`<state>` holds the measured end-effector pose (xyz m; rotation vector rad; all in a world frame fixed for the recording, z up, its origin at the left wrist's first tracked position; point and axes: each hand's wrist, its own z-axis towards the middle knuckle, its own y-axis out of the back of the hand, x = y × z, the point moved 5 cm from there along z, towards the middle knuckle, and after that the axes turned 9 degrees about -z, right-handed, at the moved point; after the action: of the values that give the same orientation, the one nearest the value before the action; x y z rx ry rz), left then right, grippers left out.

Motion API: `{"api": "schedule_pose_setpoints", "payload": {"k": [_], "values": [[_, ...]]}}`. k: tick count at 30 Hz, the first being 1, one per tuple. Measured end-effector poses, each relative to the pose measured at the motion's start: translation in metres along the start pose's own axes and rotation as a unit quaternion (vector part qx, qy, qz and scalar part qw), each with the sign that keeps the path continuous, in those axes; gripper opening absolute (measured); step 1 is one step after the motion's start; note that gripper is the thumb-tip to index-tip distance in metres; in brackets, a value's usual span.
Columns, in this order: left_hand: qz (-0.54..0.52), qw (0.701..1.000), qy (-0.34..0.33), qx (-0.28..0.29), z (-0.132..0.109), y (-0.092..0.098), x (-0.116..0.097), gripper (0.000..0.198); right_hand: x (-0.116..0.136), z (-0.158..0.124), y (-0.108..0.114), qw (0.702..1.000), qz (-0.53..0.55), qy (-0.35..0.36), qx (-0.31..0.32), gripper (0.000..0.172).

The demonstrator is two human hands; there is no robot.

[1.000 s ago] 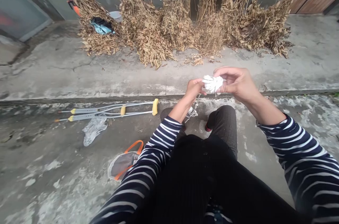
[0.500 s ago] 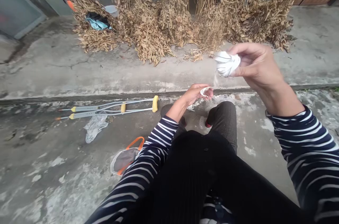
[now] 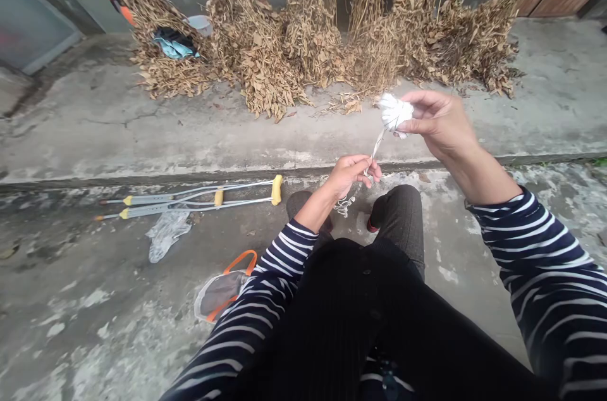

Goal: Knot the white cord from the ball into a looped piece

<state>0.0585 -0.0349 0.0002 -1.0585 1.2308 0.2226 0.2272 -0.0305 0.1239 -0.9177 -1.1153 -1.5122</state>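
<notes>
Pinching a bunched white cloth bundle (image 3: 396,115) up and forward, the right hand (image 3: 441,124) is holding it above the lower left hand (image 3: 349,176), which is gripping a thin white cord (image 3: 378,144) slanting between them.

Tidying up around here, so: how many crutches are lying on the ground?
2. One crutch lies just beyond the other crutch on the concrete ground, their yellow-padded ends meeting at the right.
</notes>
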Motion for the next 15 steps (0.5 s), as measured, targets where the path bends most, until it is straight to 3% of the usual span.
{"api": "schedule_pose_setpoints", "payload": {"k": [4,8,11,15], "values": [[0.013,0.998,0.046,0.043,-0.010,-0.003,0.006,0.033,-0.020,0.000,0.006,0.992,-0.112,0.034,-0.045,0.040],[0.046,0.990,0.098,0.092,-0.020,-0.009,0.007,0.034,-0.043,-0.007,0.002,0.962,-0.254,0.074,-0.061,0.027],[0.088,0.986,0.102,0.094,-0.022,-0.009,0.006,0.033,-0.055,-0.016,-0.010,0.920,-0.373,0.121,-0.020,0.020],[0.159,0.979,0.099,0.083,-0.018,-0.008,0.001,0.026,-0.068,-0.024,-0.023,0.853,-0.504,0.133,0.039,0.037]]}}
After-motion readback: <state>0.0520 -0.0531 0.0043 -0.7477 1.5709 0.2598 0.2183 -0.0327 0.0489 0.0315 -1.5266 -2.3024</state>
